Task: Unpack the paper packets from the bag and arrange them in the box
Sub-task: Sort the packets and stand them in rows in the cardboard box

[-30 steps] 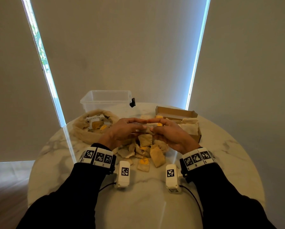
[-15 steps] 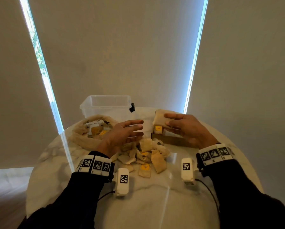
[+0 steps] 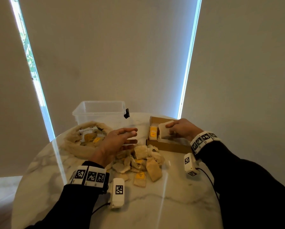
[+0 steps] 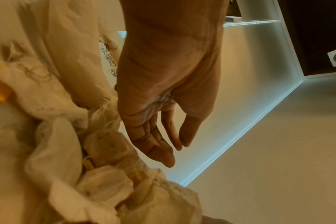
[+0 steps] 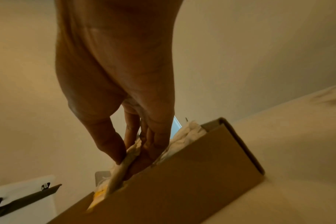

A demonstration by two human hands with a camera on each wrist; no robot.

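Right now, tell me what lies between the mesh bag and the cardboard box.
The open left hand hovers there over the loose packets; the head view shows it.

Glossy white marble worktop [image 3: 155, 204] with grey veining, matt brown cardboard box [image 3: 169, 147], thin crinkled paper packets [image 3: 143, 161] with yellow tags, soft loose-woven cloth bag [image 3: 74, 146], clear smooth plastic tub [image 3: 98, 111], matt fabric blinds [image 3: 108, 52]

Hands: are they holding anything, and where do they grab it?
The right hand pinches a stack of paper packets by its upper edge, thumb and fingers on opposite faces, inside the cardboard box. The left hand holds nothing.
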